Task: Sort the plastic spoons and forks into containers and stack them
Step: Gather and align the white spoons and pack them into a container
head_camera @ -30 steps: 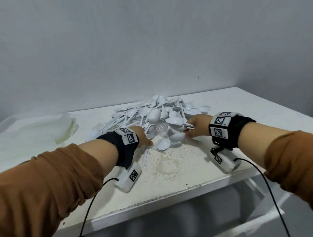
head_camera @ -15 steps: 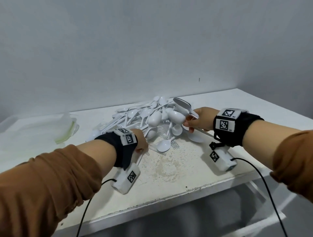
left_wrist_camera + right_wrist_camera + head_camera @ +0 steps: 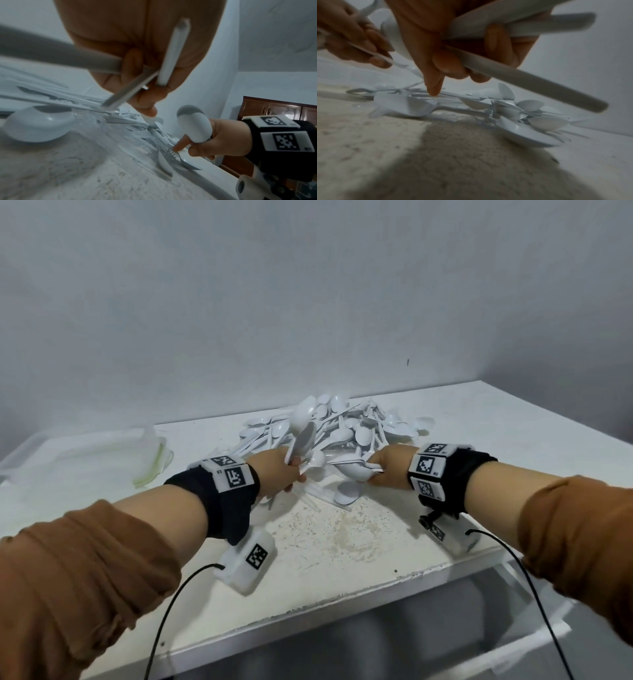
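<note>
A heap of white plastic spoons and forks (image 3: 346, 429) lies at the middle back of the white table (image 3: 342, 542). My left hand (image 3: 291, 472) grips a few spoons (image 3: 303, 433) by their handles (image 3: 173, 54), bowls pointing up and away. My right hand (image 3: 375, 472) holds spoons (image 3: 358, 474) low at the heap's near edge. In the right wrist view their handles (image 3: 522, 77) cross my palm, and my index finger (image 3: 434, 86) points down and touches the heap (image 3: 488, 108). The left wrist view shows a spoon bowl (image 3: 195, 125) sticking out of my right hand (image 3: 211, 140).
Clear plastic containers and lids (image 3: 85, 453) sit at the table's left back. The table's worn, speckled patch (image 3: 335, 529) lies between my wrists. The front edge (image 3: 342, 607) is close below. A grey wall stands behind; a wooden cabinet (image 3: 274, 108) is off to the right.
My right hand lifted a spoon from the heap, then came back down to its near edge. My left hand rose from the table and now holds spoons upright.
</note>
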